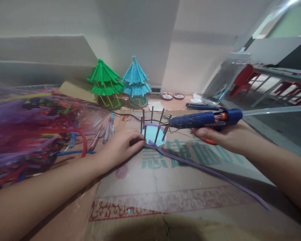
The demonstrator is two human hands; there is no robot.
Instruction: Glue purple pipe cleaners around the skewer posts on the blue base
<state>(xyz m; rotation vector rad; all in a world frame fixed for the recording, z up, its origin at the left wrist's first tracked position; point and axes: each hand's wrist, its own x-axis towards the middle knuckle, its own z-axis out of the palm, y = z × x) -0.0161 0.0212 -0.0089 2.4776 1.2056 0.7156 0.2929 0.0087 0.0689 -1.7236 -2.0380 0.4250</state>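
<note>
My right hand [215, 135] grips a blue hot glue gun [193, 120], its nozzle pointing left among several upright brown sticks [157, 134]. A clear glue stick [276, 110] runs out of the gun's back. The sticks rise around the edge of a light blue disc [153, 131] on the cardboard. My left hand [130, 140] holds the left edge of this disc between thumb and fingers. Along the disc's rim lies a purple pipe cleaner [185, 161], whose long loose end trails to the lower right over the cardboard.
Green [105, 82] and blue [135, 80] pagoda-like models stand at the back by the wall. A heap of coloured pipe cleaners [27, 134] fills the left. Pens [107, 131], a stapler-like tool [203, 106], two small red-rimmed dishes [167, 96] and a plastic bottle [223, 78] lie around the cardboard [180, 182].
</note>
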